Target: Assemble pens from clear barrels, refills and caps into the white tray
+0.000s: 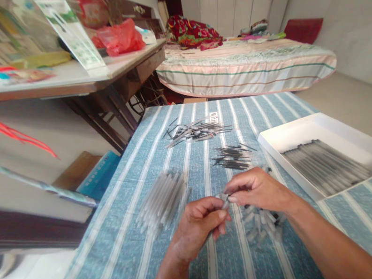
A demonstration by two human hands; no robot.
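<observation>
Because the small clear part [225, 199] is pinched only at the fingertips, a slip could drop it among the caps [262, 224] on the tabletop [207, 269]; the left hand [196, 226] is curled shut on it, and the right hand [256, 189] pinches its other end, above the cloth.

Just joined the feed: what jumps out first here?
Two hands meet at the near middle of the striped tablecloth: the left hand and right hand pinch a small clear part between their fingers. Around them lie a pile of clear tubes, dark thin rods, and a white tray of finished pieces at right.
</observation>
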